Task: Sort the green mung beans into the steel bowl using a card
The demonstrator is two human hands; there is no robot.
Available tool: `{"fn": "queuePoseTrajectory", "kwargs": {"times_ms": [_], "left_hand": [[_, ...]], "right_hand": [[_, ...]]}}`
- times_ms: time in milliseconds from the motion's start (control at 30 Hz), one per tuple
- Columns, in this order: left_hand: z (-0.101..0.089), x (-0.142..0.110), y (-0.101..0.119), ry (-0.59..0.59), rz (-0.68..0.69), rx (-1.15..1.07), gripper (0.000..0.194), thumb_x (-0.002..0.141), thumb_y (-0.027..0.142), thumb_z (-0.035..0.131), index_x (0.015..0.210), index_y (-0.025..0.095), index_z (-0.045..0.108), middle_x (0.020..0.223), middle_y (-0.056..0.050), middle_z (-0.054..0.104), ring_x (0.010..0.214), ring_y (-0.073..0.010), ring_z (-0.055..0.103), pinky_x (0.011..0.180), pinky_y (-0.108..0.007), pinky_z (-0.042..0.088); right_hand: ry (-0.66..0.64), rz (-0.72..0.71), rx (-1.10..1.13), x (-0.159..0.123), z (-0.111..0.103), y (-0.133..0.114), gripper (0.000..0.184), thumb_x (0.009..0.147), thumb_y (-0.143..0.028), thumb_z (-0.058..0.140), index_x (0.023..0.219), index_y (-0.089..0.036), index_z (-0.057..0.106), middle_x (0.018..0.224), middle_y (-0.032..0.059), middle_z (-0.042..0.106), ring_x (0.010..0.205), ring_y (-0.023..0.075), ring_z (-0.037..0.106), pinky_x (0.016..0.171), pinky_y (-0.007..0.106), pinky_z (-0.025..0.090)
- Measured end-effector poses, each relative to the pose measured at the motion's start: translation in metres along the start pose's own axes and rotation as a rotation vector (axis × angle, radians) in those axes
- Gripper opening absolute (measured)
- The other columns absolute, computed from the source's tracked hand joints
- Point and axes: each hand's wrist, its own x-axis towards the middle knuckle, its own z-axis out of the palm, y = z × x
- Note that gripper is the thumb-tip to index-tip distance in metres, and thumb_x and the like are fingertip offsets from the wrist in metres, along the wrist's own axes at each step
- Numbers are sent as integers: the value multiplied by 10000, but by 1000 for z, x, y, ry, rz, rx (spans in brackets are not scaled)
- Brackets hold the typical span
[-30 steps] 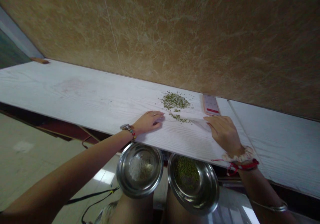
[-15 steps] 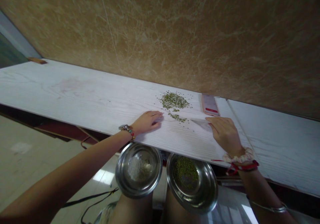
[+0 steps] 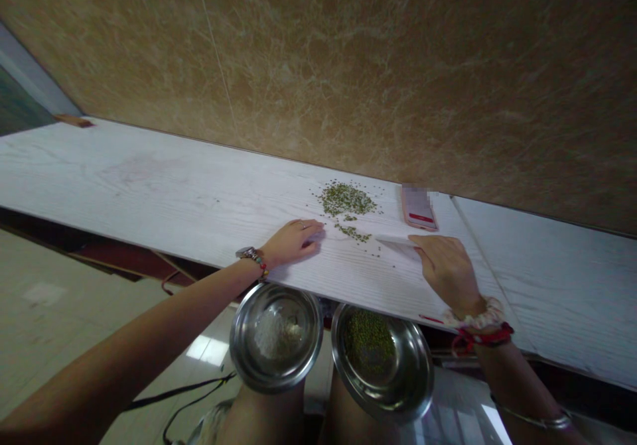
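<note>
Sorting beans (image 3: 345,199) seemed underway; right grip (image 3: 448,269) pinched a thin sheet (image 3: 397,243); left grip (image 3: 293,243) lay loosely open, seemingly empty. The next sweep wanted lightness.

It's an indoor room (type unclear) — marbled wall (image 3: 348,67), tiled floor (image 3: 44,339).

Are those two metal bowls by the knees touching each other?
Apart. The head view shows a narrow but plain gap between the left bowl and the right bowl, even where their edges come closest.
</note>
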Motion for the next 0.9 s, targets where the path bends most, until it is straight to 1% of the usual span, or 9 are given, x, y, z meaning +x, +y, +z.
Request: {"fn": "queuePoseTrajectory", "kwargs": {"times_ms": [167, 333, 500, 700, 800, 900], "left_hand": [[1, 0, -1, 18, 10, -5, 303, 873, 263, 495, 1158, 180, 557, 1253, -79, 604, 1156, -199, 556, 988, -358, 429], [0, 0, 0, 1, 2, -4, 305, 873, 258, 501, 1158, 164, 560, 1263, -93, 596, 1170, -201, 546, 992, -352, 423], [0, 0, -1, -14, -3, -7, 312, 874, 258, 504, 1170, 170, 553, 1276, -86, 588, 1189, -200, 532, 1003, -358, 411], [1, 1, -1, -10, 3, -14, 311, 872, 257, 497, 1167, 176, 550, 1262, -87, 597, 1181, -202, 537, 1000, -364, 413], [1, 0, -1, 0, 8, -15, 315, 873, 261, 495, 1178, 193, 539, 1268, -77, 594, 1184, -202, 535, 995, -372, 418], [2, 0, -2, 1, 6, -14, 313, 874, 261, 497, 1174, 185, 541, 1272, -82, 590, 1185, -202, 533, 999, -369, 417]], "right_hand": [[17, -31, 99, 4, 0, -9, 230, 857, -46, 467, 982, -176, 609, 825, 42, 713, 764, 162, 628, 720, 305, 430], [10, -72, 55, 3, 2, -5, 236, 844, -22, 470, 979, -164, 602, 828, 47, 713, 768, 162, 628, 725, 303, 434], [33, -42, 9, 4, 4, 3, 205, 845, -50, 488, 959, -154, 624, 811, 57, 714, 779, 179, 633, 754, 319, 437], [-6, -43, 71, 5, 2, -4, 247, 860, -63, 457, 994, -182, 628, 843, 46, 719, 792, 173, 640, 771, 329, 443], [-20, -32, 59, 4, 7, -3, 268, 867, -76, 441, 1009, -191, 636, 847, 48, 722, 797, 175, 646, 767, 336, 440], [-17, -11, 22, 3, 13, 4, 245, 871, -94, 447, 985, -190, 641, 830, 48, 721, 779, 176, 645, 762, 336, 442]]}}
